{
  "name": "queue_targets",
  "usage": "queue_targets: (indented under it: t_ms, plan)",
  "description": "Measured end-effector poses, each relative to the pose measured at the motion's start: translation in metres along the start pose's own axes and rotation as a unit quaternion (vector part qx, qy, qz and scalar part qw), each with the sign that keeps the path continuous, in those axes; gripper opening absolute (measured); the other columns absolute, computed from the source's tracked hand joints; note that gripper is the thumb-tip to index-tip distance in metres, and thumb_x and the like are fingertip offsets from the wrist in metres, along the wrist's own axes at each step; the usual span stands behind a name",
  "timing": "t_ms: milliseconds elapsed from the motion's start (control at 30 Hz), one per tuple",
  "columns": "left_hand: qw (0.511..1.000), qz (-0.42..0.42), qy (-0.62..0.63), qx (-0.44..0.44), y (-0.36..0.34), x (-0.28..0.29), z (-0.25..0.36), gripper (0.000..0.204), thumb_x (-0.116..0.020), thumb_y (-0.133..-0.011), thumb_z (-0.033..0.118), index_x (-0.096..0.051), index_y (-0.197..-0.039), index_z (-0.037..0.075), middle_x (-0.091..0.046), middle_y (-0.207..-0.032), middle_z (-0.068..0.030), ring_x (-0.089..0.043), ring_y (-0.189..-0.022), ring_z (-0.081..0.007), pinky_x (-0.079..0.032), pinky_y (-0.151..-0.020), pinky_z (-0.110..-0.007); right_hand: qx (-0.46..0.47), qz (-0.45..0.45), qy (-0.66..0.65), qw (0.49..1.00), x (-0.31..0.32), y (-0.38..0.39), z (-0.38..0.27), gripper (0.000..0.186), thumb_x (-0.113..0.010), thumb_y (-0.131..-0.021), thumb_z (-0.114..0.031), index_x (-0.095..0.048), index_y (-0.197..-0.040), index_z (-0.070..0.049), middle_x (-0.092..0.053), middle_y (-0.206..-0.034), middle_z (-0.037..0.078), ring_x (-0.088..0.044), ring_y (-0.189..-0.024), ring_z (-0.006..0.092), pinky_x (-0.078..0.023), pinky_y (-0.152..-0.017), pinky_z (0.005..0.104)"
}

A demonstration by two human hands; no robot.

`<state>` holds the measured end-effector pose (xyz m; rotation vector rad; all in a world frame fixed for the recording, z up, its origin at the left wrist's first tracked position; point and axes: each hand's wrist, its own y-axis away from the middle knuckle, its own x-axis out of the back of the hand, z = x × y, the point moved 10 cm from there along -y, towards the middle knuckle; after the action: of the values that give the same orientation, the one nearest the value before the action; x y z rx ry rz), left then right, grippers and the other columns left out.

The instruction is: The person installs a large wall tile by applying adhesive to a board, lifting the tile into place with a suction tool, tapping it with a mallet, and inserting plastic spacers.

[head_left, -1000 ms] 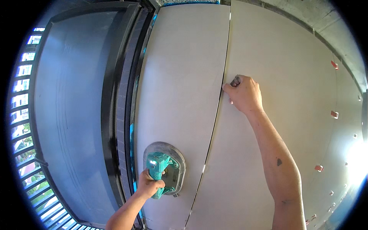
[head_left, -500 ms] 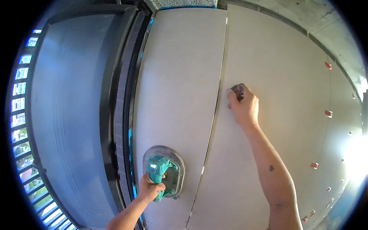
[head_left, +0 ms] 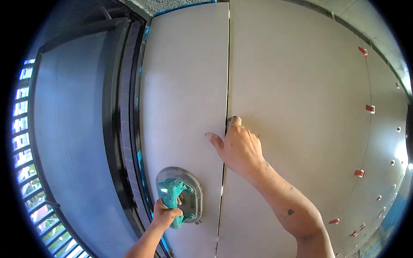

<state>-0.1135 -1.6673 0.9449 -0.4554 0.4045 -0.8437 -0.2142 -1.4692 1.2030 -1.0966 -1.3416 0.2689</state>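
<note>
Step in hand, by the look of it: seating the left tile [head_left: 185, 86] against the right tile [head_left: 297, 107] and setting the joint [head_left: 226, 77] between them.

Left hand [head_left: 165, 213] is closed in a full grip round the teal handle of the suction lifter [head_left: 180, 198]. The cup sits low on the left tile, nearer the tile's right edge than its left. Right hand [head_left: 238, 148] lies on the wall at mid-height of the joint, palm on the right tile, fingertips at the gap, thumb out over the left tile. Can't tell if anything is pinched in it; fingers are curled but nothing shows.

Joint looks wider at the top than at the bottom, so the left tile prob needs a small nudge via the lifter while the fingers check edges are flush. Judgement only. Red clips [head_left: 369, 108] mark joints further toward the wall's right edge; dark window frame [head_left: 114, 129] runs along the left tile's left edge.

Vs 1 s ago: right hand is lower on the joint. Then it held a small dark item at the gap; that item isn't visible now. Left hand's grip on the lifter is unchanged, same spot on the tile.
</note>
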Motion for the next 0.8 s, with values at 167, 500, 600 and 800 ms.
queue_targets:
  t_ms: [167, 500, 600, 800]
  plan:
    - [0.999, -0.017, -0.016, -0.023, -0.002, -0.011, 0.010, 0.029, -0.064, -0.055, -0.008, -0.059, -0.080, 0.007, -0.056, -0.082, 0.0000, -0.054, -0.080, -0.0144, -0.043, -0.074, -0.031, -0.035, 0.013, -0.246, 0.968, -0.002, -0.007, 0.023, 0.059, -0.070, -0.082, -0.045, -0.051, -0.098, 0.009, -0.062, -0.084, 0.019, -0.065, -0.081, 0.0298, -0.052, -0.069, 0.0367]
    - [1.000, -0.012, -0.017, 0.005, 0.000, -0.009, 0.008, 0.026, -0.065, -0.052, -0.006, -0.058, -0.073, 0.007, -0.055, -0.077, -0.0007, -0.054, -0.079, -0.0158, -0.043, -0.070, -0.031, -0.035, 0.021, -0.300, 0.953, 0.005, -0.001, 0.029, 0.060, -0.079, -0.075, -0.041, -0.054, -0.097, 0.008, -0.059, -0.075, 0.013, -0.058, -0.068, 0.0204, -0.049, -0.064, 0.0328]
    - [1.000, -0.005, 0.000, -0.021, 0.001, -0.010, 0.013, 0.028, -0.065, -0.050, -0.007, -0.059, -0.074, 0.006, -0.056, -0.078, -0.0016, -0.056, -0.077, -0.0170, -0.044, -0.069, -0.032, -0.033, 0.055, -0.344, 0.937, 0.003, -0.005, 0.032, 0.050, -0.075, -0.079, -0.037, -0.054, -0.091, 0.006, -0.061, -0.075, 0.017, -0.061, -0.069, 0.0284, -0.050, -0.066, 0.0374]
    - [0.995, 0.076, -0.061, -0.038, 0.005, -0.010, 0.025, 0.031, -0.065, -0.054, -0.004, -0.064, -0.084, 0.002, -0.064, -0.086, -0.0053, -0.058, -0.077, -0.0161, -0.046, -0.068, -0.030, 0.036, 0.138, -0.250, 0.958, 0.023, -0.005, 0.019, 0.044, -0.066, -0.088, -0.034, -0.054, -0.087, 0.008, -0.063, -0.082, 0.026, -0.063, -0.077, 0.0398, -0.050, -0.070, 0.0429]
